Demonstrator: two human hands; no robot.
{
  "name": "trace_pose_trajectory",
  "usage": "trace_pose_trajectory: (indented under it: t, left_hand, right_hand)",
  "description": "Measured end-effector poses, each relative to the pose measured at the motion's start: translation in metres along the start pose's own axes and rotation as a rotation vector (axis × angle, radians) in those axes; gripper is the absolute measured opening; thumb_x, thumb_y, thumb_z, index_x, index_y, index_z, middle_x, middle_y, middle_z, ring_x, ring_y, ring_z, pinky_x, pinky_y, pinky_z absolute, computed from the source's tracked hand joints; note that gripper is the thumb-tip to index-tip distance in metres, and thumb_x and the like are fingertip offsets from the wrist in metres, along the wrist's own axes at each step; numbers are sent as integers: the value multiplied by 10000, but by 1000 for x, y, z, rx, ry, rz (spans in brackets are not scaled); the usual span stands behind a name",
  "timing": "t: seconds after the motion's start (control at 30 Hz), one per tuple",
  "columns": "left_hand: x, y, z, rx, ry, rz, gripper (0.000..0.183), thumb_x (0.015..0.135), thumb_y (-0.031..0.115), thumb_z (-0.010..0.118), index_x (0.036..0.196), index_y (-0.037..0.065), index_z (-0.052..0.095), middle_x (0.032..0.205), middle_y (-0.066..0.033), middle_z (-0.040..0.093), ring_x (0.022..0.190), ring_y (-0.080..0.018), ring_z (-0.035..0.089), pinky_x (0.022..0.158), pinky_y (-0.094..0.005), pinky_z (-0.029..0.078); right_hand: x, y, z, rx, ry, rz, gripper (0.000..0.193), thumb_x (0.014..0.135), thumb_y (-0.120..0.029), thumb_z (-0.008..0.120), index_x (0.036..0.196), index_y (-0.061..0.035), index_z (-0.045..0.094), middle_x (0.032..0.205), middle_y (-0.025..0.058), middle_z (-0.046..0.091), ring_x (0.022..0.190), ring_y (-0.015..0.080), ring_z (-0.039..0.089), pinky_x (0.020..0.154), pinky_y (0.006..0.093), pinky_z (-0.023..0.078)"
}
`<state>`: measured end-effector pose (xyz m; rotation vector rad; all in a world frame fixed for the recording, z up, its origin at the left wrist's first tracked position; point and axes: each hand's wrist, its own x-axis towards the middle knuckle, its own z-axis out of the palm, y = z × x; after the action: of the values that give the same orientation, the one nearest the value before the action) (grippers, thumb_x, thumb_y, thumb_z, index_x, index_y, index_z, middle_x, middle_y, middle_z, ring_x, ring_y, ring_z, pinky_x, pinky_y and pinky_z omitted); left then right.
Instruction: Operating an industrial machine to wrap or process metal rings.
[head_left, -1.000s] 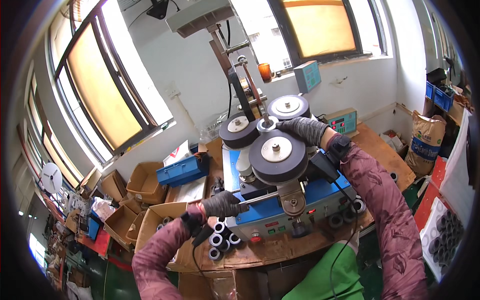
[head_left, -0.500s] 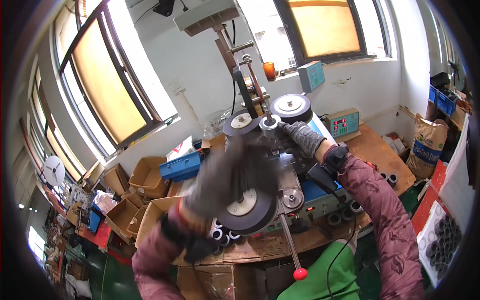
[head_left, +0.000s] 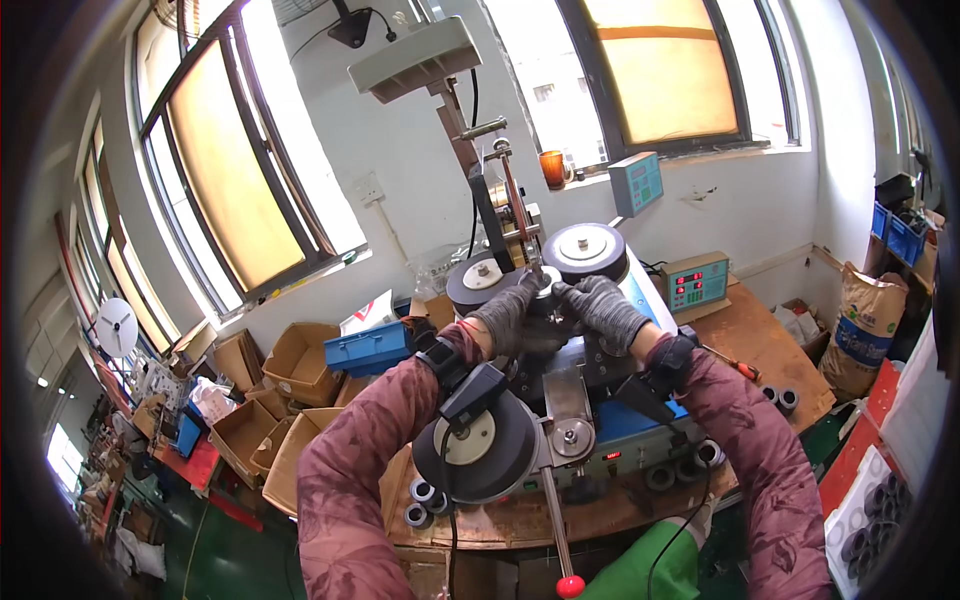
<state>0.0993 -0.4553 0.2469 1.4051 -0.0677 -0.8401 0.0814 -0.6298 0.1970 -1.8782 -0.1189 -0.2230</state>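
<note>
My left hand [head_left: 507, 314] and my right hand [head_left: 604, 308], both in grey knitted gloves, meet at the middle of a bench-top machine with black wheels. Between their closed fingertips is a small, pale metallic ring-shaped part [head_left: 547, 279], gripped from both sides and partly hidden by the gloves. A black wheel with a white hub [head_left: 487, 279] stands just beyond my left hand, and another such wheel [head_left: 584, 250] beyond my right. The large near wheel [head_left: 512, 462] lies below my left forearm. A lever with a red knob [head_left: 570, 586] points toward me.
Several grey rings [head_left: 420, 514] lie at the bench's front left, more [head_left: 788, 401] at its right. A control box with red digits [head_left: 697, 284] and a screwdriver [head_left: 745, 370] are on the right. Cardboard boxes [head_left: 302, 364] and a blue bin [head_left: 367, 348] stand left. Cables hang from both wrists.
My left hand has swung forward from above the near wheel to the ring-shaped part, joining my right hand there. The whole view has shifted slightly.
</note>
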Motion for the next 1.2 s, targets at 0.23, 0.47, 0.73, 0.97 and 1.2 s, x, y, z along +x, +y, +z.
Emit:
trace_pose_trajectory:
  t: [0.23,0.47,0.73,0.97,1.2]
  left_hand:
    - [10,-4,13,-13,44,61,623,803,558,633,1096,19,523,994,-276,617,890,-412,634,773,-493,546]
    - [7,-4,10,11,96,56,645,818,570,606,1106,3,500,953,-298,618,873,-417,640,743,-497,554]
    - [16,-10,4,-6,57,136,506,810,486,664,1069,63,567,933,-184,649,813,-350,663,687,-464,573]
    - [13,-11,5,-22,44,108,460,850,456,611,1071,55,561,947,-177,645,858,-367,646,765,-504,542]
    - [26,-14,-5,10,36,193,475,865,459,573,1146,79,524,1045,-272,617,884,-419,642,775,-522,532]
  right_hand:
    - [27,-66,-36,-356,192,-384,281,788,-297,701,935,-62,659,831,95,677,763,195,648,725,329,510]
    - [37,-65,-33,-83,-80,-388,266,810,-236,695,983,-41,640,844,45,657,749,128,598,727,289,492]
    - [35,-73,-33,122,-145,-266,260,813,-246,663,960,-31,657,839,82,657,769,151,588,731,303,469]
    - [23,-73,-41,-96,-149,-295,210,788,-145,706,954,-24,659,734,38,646,626,118,585,562,278,495]
    - [35,-65,-26,338,-115,-191,198,805,-124,704,958,-11,649,747,48,653,610,119,603,536,270,509]
